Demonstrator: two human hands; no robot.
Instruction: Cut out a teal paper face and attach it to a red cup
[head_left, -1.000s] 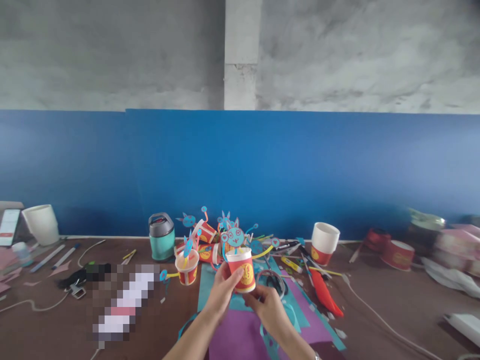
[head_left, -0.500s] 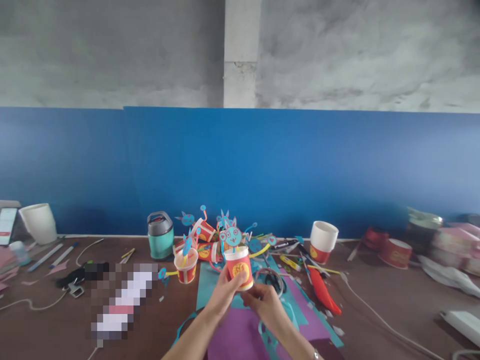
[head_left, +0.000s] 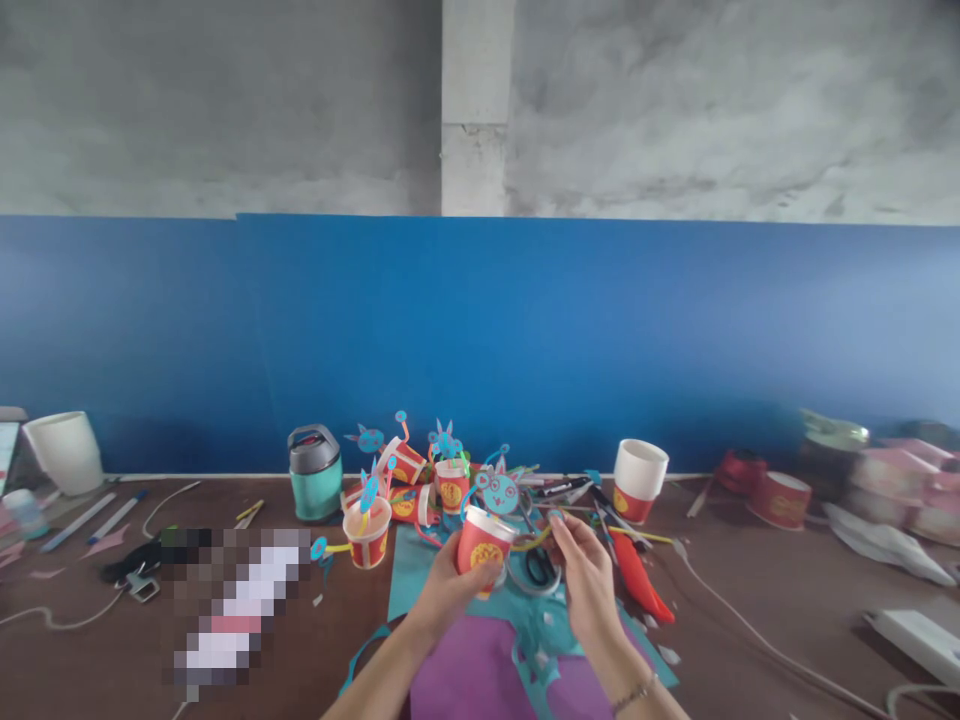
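Observation:
A red-and-white paper cup [head_left: 482,545], tilted slightly right, is gripped in my left hand [head_left: 450,582]. From its rim rises a blue paper cat-like face [head_left: 500,492] with pink markings. A yellow straw [head_left: 531,541] sticks out from the cup's right side. My right hand [head_left: 585,572] is closed in a pinch at the straw's outer end, around the small blue cutout there, which the fingers mostly hide. Similar decorated cups stand and lie behind, including an upright cup [head_left: 367,535] at the left and another upright cup [head_left: 451,484].
Purple paper [head_left: 465,670] and blue scraps lie under my hands. Scissors [head_left: 538,568] and a tape roll are just behind. To the right are a red-handled tool [head_left: 641,580], stacked white cups [head_left: 640,475] and a white cable. A teal flask [head_left: 316,480] stands at the left.
My right hand has moved from beneath the cup up and right to the straw's end. The cup in my left hand has tilted right, its paper face shifting right and down.

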